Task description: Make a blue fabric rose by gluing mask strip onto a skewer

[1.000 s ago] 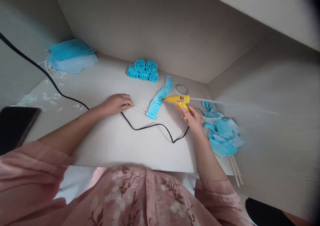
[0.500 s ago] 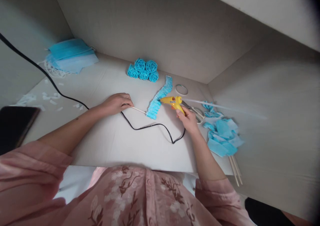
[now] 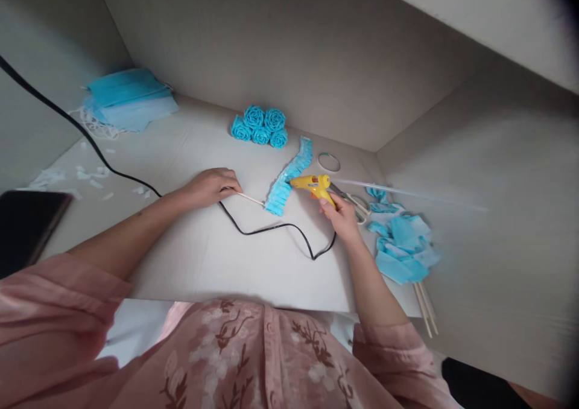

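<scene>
My left hand [image 3: 216, 187] is closed on a thin wooden stick [image 3: 251, 199], whose far tip meets the lower end of a pleated blue strip [image 3: 281, 187]. The strip lies slantwise on the table. In my right hand [image 3: 340, 217] is a yellow glue gun [image 3: 316, 185], my fingers wrapped round its handle. Its nozzle points left and reaches the right edge of the strip; whether it touches cannot be made out. A long clear glue stick [image 3: 398, 190] juts from the gun's back. Several rolled blue rosettes [image 3: 260, 125] sit together beyond the strip.
Blue face masks [image 3: 129, 98] are stacked at the back left, near white scraps [image 3: 90, 174] and a dark phone [image 3: 31, 231]. The black cord [image 3: 266, 230] crosses the table. Scissors [image 3: 357, 207], a ring [image 3: 329, 161], blue offcuts [image 3: 404, 246] and wooden sticks [image 3: 425, 309] are on the right.
</scene>
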